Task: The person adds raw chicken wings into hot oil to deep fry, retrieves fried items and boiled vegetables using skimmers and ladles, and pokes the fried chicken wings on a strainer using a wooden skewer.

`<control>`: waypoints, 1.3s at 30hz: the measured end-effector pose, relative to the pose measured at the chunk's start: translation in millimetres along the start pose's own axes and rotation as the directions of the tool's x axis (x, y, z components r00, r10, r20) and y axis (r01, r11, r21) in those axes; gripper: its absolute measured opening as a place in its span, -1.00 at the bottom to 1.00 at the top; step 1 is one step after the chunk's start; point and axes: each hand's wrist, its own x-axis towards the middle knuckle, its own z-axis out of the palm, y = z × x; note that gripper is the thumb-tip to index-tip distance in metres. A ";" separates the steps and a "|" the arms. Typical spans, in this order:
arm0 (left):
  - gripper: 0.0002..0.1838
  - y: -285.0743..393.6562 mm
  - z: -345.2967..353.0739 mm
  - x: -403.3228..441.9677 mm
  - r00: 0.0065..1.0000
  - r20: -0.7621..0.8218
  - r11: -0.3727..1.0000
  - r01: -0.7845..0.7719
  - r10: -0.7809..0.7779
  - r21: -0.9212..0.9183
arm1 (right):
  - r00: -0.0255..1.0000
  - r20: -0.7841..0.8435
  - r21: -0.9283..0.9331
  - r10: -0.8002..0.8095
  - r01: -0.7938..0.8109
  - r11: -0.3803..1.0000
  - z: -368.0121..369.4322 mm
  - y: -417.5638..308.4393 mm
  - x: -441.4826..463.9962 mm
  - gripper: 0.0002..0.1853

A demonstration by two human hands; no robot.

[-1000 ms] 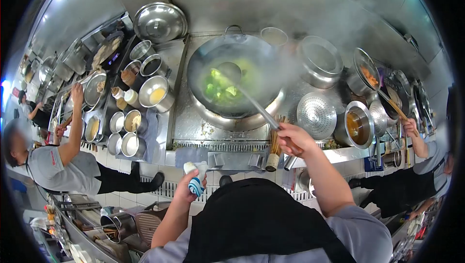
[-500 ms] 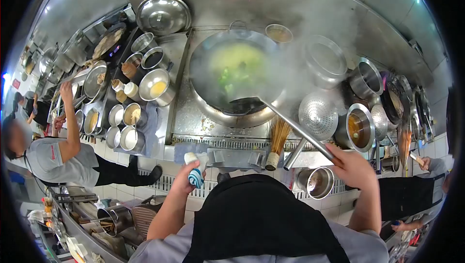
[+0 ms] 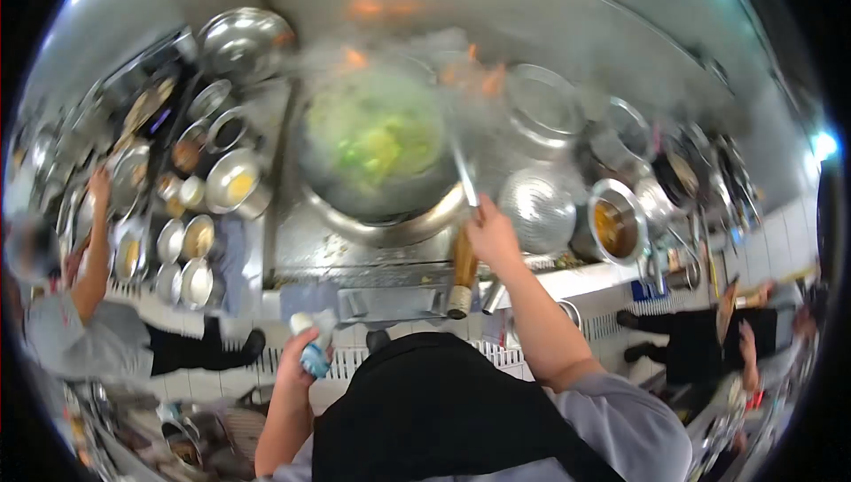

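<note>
A large wok [image 3: 328, 182] sits on the stove with green food [image 3: 379, 149] in it, partly veiled by steam. My right hand [image 3: 493, 232] is closed round the metal handle of a ladle [image 3: 464, 172], right of the wok's near side. The ladle's bowl is hidden by steam and blur. Orange flames [image 3: 483, 78] show behind the wok. Low on the left, my left hand [image 3: 299, 353] is closed round a white and blue cloth [image 3: 315, 358], in front of the stove's edge. A bamboo brush [image 3: 464, 274] stands just below my right hand.
Left of the wok are several metal bowls [image 3: 238, 182] and sauce bottles [image 3: 192, 192]. To its right lie a perforated strainer [image 3: 535, 211] and a pot of orange-brown liquid [image 3: 612, 223]. One co-worker [image 3: 89, 327] is at the left, another [image 3: 709, 340] at the right.
My right hand has moved up and left with the ladle, now nearer the wok. Flames have appeared behind the wok. The whole view has shifted and blurred; my left hand still holds the cloth.
</note>
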 end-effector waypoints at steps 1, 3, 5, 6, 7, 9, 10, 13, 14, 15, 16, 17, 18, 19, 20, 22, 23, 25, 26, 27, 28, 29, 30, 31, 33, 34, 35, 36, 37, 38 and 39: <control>-0.62 0.7 0.1 -2.2 1.000 -0.004 1.000 0.000 0.000 0.006 | 0.999 -0.004 -0.002 0.038 -0.038 0.999 -7.8 -8.8 -1.1 -0.50; -0.61 -6.3 -3.8 -7.2 1.000 0.002 1.000 0.011 -0.011 -0.014 | 0.997 0.032 -0.062 0.074 -0.072 0.996 -10.1 -6.3 8.9 -0.52; -0.60 -13.0 -11.1 -4.4 0.999 0.040 0.999 0.037 -0.036 -0.035 | 0.994 0.041 0.013 0.105 -0.105 0.994 -9.6 -14.2 -4.8 -0.62; -0.57 -13.5 -18.2 3.1 0.993 0.096 0.998 0.065 -0.062 -0.027 | 0.993 0.051 0.061 0.107 -0.110 0.992 0.2 -8.7 -7.7 -0.65; -0.55 -10.7 -15.7 6.5 0.987 0.126 0.995 0.095 -0.095 0.000 | 0.994 0.079 0.196 0.069 -0.083 0.977 16.6 -1.8 -13.2 -0.69; -0.54 -6.3 -4.6 9.4 0.980 0.148 0.991 0.130 -0.132 0.024 | 0.969 0.242 0.498 0.057 -0.174 0.850 31.2 -4.3 -28.8 -0.79; -0.54 -3.8 1.2 12.1 0.979 0.150 0.990 0.137 -0.140 0.028 | 0.923 0.375 0.624 0.082 -0.317 0.714 28.2 -15.1 -38.9 -0.84; -0.53 1.5 18.0 20.7 0.988 0.090 0.989 0.118 -0.126 0.085 | 0.846 0.530 0.735 0.060 -0.494 0.466 23.7 -27.7 -57.3 -0.89; -0.53 3.5 25.6 22.2 0.992 0.055 0.990 0.106 -0.111 0.092 | 0.776 0.631 0.727 0.015 -0.599 0.335 17.9 -25.6 -59.4 -0.89; -0.54 7.0 32.2 24.6 0.991 0.087 0.989 0.093 -0.103 0.118 | 0.694 0.718 0.687 -0.049 -0.697 0.206 12.1 -23.6 -60.9 -0.88; -0.54 8.4 29.4 29.6 0.986 0.125 0.987 0.091 -0.108 0.132 | 0.687 0.725 0.681 -0.057 -0.702 0.207 5.4 -19.7 -63.5 -0.88; -0.54 9.7 26.3 34.4 0.980 0.163 0.985 0.089 -0.113 0.146 | 0.664 0.744 0.661 -0.069 -0.717 0.223 -3.3 -13.6 -67.2 -0.87; -0.55 10.9 22.8 38.9 0.973 0.200 0.983 0.086 -0.117 0.160 | 0.633 0.770 0.632 -0.086 -0.736 0.244 -10.5 -8.1 -71.0 -0.85; -0.56 13.0 30.1 33.2 0.981 0.165 0.981 0.074 -0.105 0.181 | 0.635 0.770 0.626 -0.062 -0.731 0.273 -17.7 -4.6 -75.9 -0.84; -0.57 14.9 37.0 27.2 0.987 0.129 0.977 0.065 -0.092 0.203 | 0.638 0.769 0.612 -0.035 -0.719 0.331 -25.0 -2.8 -80.2 -0.83; -0.58 17.1 42.2 22.1 0.993 0.091 0.971 0.057 -0.080 0.231 | 0.644 0.765 0.582 -0.005 -0.689 0.432 -38.1 1.8 -87.4 -0.80; -0.58 13.2 36.5 25.0 0.988 0.118 0.971 0.066 -0.095 0.232 | 0.646 0.763 0.570 -0.004 -0.670 0.476 -44.1 4.8 -90.0 -0.78; -0.58 5.3 23.1 31.8 0.977 0.184 0.973 0.070 -0.112 0.219 | 0.642 0.767 0.570 -0.018 -0.667 0.481 -52.2 9.5 -94.5 -0.73; -0.59 1.0 18.0 35.1 0.977 0.180 0.975 0.080 -0.118 0.206 | 0.645 0.764 0.568 -0.006 -0.669 0.479 -55.8 9.3 -97.1 -0.70; -0.60 -3.2 13.2 38.8 0.977 0.176 0.977 0.089 -0.124 0.193 | 0.625 0.780 0.554 -0.025 -0.672 0.492 -58.7 9.4 -98.1 -0.70; -0.60 -2.1 17.6 34.2 0.978 0.163 0.977 0.094 -0.127 0.192 | 0.634 0.772 0.569 -0.041 -0.661 0.490 -61.4 10.0 -99.5 -0.67; -0.60 -1.0 22.3 29.9 0.980 0.150 0.977 0.100 -0.129 0.191 | 0.645 0.762 0.585 -0.054 -0.650 0.486 -62.7 11.1 -100.4 -0.65; -0.60 0.2 26.9 25.8 0.982 0.137 0.976 0.105 -0.132 0.190 | 0.634 0.771 0.577 -0.063 -0.653 0.490 -62.8 12.8 -100.7 -0.65; -0.60 1.0 29.2 24.2 0.979 0.158 0.977 0.094 -0.126 0.193 | 0.639 0.768 0.571 -0.041 -0.656 0.493 -63.0 14.7 -101.0 -0.64; -0.60 -1.7 22.5 26.2 0.974 0.187 0.979 0.094 -0.128 0.182 | 0.635 0.773 0.555 -0.006 -0.670 0.493 -64.7 13.0 -102.5 -0.62; -0.60 -2.6 20.0 26.8 0.971 0.202 0.980 0.094 -0.130 0.177 | 0.629 0.778 0.550 -0.010 -0.672 0.496 -63.6 14.6 -102.5 -0.62; -0.60 -3.5 18.1 27.6 0.977 0.181 0.980 0.081 -0.114 0.179 | 0.629 0.777 0.557 -0.017 -0.674 0.485 -62.5 17.0 -102.8 -0.62; -0.60 -3.2 17.7 27.1 0.980 0.168 0.981 0.075 -0.106 0.180 | 0.631 0.776 0.565 -0.025 -0.676 0.473 -61.4 19.2 -102.7 -0.62; -0.60 -2.8 17.3 26.8 0.983 0.156 0.981 0.068 -0.097 0.180 | 0.627 0.779 0.562 -0.028 -0.678 0.474 -60.3 20.9 -102.1 -0.62; -0.57 -1.9 17.5 26.1 0.983 0.153 0.981 0.069 -0.097 0.181 | 0.629 0.777 0.565 -0.023 -0.681 0.466 -59.3 22.6 -101.5 -0.57; -0.55 -0.7 17.3 25.9 0.984 0.152 0.981 0.069 -0.098 0.181 | 0.632 0.775 0.568 -0.016 -0.685 0.457 -58.8 23.5 -101.3 -0.53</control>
